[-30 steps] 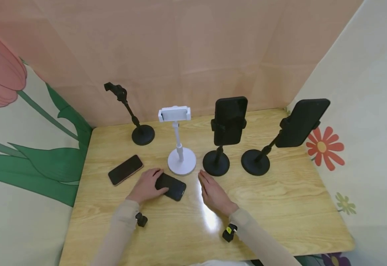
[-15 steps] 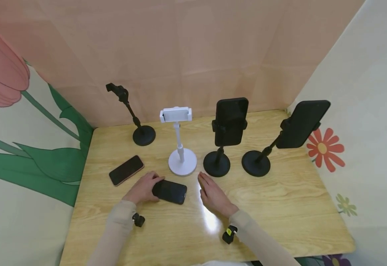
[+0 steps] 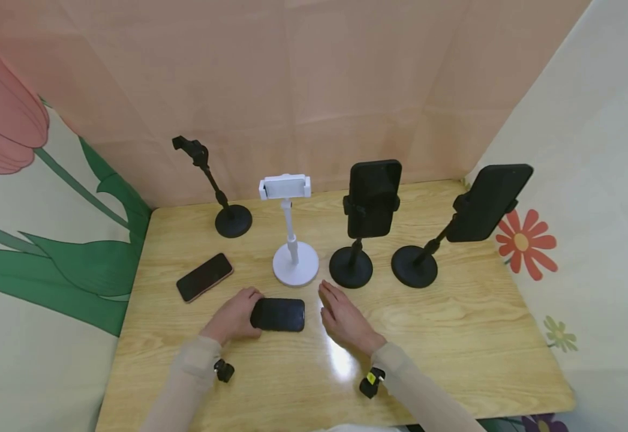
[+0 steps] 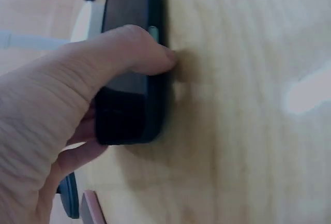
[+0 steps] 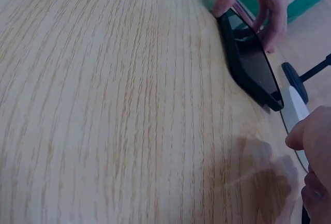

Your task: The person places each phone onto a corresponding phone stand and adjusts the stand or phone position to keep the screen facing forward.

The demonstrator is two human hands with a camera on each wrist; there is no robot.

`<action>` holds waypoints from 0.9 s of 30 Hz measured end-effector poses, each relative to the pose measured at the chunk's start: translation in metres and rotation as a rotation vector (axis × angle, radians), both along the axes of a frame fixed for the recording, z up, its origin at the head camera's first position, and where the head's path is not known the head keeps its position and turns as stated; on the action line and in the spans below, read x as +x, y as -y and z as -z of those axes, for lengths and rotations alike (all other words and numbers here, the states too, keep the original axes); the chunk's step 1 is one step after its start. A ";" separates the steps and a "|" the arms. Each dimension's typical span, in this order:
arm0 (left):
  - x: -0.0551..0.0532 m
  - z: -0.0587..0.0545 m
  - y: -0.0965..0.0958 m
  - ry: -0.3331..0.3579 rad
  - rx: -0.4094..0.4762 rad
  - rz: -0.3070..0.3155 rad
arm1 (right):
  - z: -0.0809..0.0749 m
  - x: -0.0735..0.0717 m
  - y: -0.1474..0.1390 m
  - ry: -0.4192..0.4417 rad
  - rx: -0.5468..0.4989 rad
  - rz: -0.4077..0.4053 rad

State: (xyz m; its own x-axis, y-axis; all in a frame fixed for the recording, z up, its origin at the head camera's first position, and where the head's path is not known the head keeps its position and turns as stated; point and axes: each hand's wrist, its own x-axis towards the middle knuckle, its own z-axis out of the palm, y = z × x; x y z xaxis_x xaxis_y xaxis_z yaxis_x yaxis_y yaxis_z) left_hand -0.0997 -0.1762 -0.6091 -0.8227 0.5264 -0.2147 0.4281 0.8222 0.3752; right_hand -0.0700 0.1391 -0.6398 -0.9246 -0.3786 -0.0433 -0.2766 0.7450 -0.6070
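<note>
A black phone (image 3: 278, 315) lies sideways, screen up, in front of the white phone stand (image 3: 295, 264). My left hand (image 3: 235, 316) grips its left end, thumb along the near long edge and fingers on the far one. In the left wrist view that thumb (image 4: 121, 53) crosses the screen to the phone's side. To the right of the phone, my right hand (image 3: 348, 321) rests by the table with fingers together, holding nothing. The right wrist view shows the phone (image 5: 253, 61) close over the wood, with only part of my right hand (image 5: 315, 141) at the edge.
A second phone (image 3: 204, 277) with a pinkish edge lies at the left. Behind it stands a black phone stand (image 3: 233, 220) with a bare clamp. Two more black stands, the middle one (image 3: 351, 266) and the right one (image 3: 415, 266), hold upright phones. A cloth backdrop (image 3: 292, 90) closes off the back.
My left hand has turned the black phone from a slant to nearly level with the table's front edge, its grip shifting to the left end. The right hand has hardly moved.
</note>
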 end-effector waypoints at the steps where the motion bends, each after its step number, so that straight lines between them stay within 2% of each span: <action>1: 0.002 0.001 -0.001 -0.014 0.009 -0.006 | 0.000 0.000 0.000 -0.004 -0.006 0.002; 5: 0.008 0.004 -0.006 -0.089 0.047 -0.042 | -0.001 0.000 0.001 -0.038 -0.046 0.012; 8: 0.011 0.008 -0.013 -0.179 0.062 -0.070 | -0.003 0.000 0.003 -0.036 -0.087 0.054; 11: 0.015 0.010 -0.022 -0.310 0.105 -0.095 | -0.008 0.001 0.006 0.008 -0.160 0.142; 16: 0.019 0.010 -0.042 -0.563 0.270 -0.116 | -0.018 0.001 0.012 0.099 -0.285 0.295; 19: 0.019 0.011 -0.054 -0.683 0.339 -0.128 | -0.025 0.001 0.015 0.127 -0.357 0.358; 24: 0.015 0.009 -0.072 -0.810 0.380 -0.157 | -0.037 0.000 0.020 0.186 -0.466 0.466; 27: 0.014 0.007 -0.081 -0.886 0.365 -0.151 | -0.044 -0.003 0.024 0.248 -0.589 0.521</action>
State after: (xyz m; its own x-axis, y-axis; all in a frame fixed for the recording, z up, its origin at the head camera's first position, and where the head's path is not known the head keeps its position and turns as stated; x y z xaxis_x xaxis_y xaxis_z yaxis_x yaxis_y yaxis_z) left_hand -0.0856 -0.0955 -0.6163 -0.6715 0.3129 0.6717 0.5779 0.7885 0.2105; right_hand -0.0727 0.1153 -0.5957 -0.9777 0.0718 -0.1971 0.2095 0.2811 -0.9365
